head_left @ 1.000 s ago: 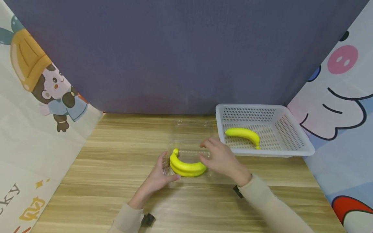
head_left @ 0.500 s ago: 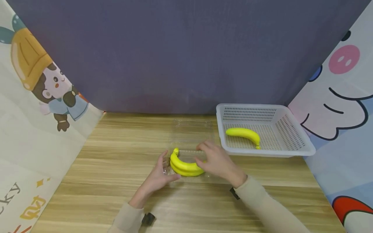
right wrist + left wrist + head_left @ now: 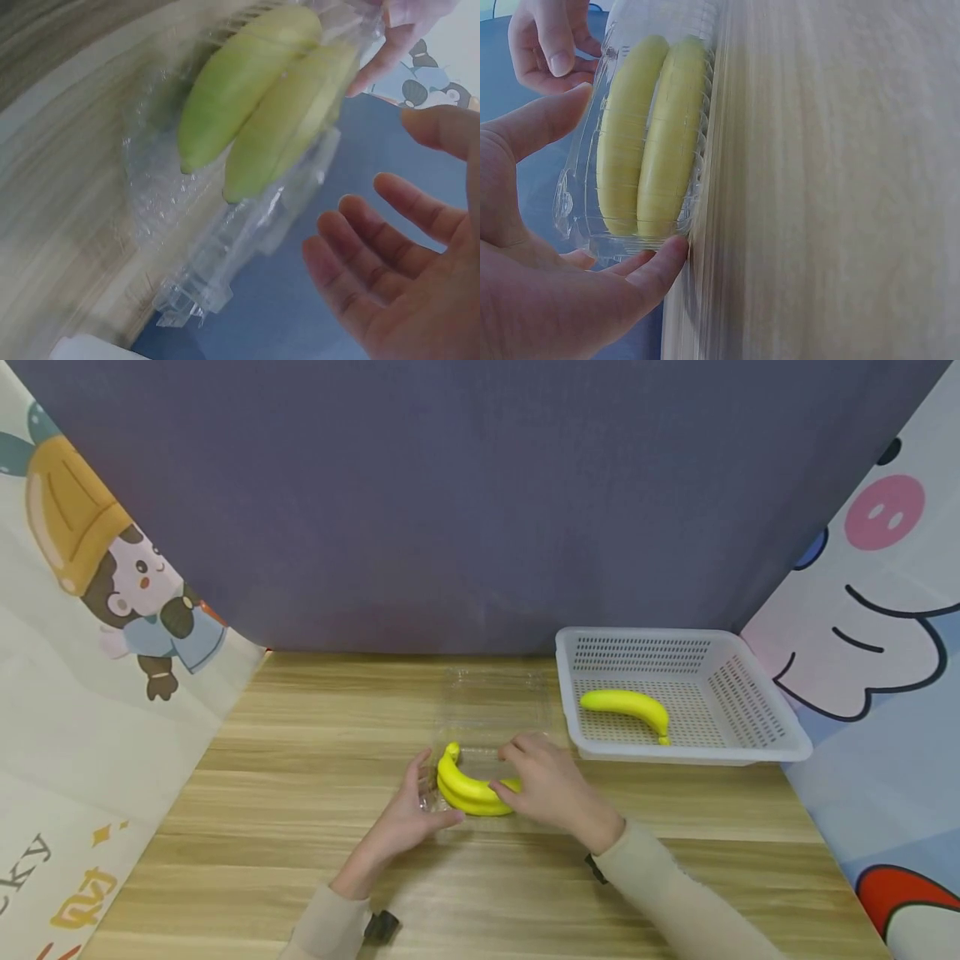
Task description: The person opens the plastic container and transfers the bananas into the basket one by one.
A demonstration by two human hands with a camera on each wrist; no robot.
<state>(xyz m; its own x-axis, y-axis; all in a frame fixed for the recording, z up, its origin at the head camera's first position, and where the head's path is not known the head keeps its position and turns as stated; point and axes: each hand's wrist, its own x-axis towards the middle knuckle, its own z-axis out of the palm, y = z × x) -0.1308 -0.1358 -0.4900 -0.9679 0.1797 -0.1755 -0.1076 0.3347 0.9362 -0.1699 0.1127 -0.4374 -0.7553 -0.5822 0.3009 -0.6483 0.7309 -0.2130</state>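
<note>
Steadying the clear clamshell point(image 3: 491, 732) by its left end, the left hand point(image 3: 405, 814) had thumb and fingers spread; the right hand point(image 3: 551, 781) hovered by the bananas point(image 3: 477, 794) inside, fingers loosely parted. Probably light and slippery, they suited a mid-curve grip; the thin clamshell likely flexed.

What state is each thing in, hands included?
Clear container: upright, lid open and folded back.
Two bananas: side by side inside it.
White basket: upright, one banana lying in it.
Left hand: touching the container's left end.
Right hand: over the container's right end, holding nothing.
</note>
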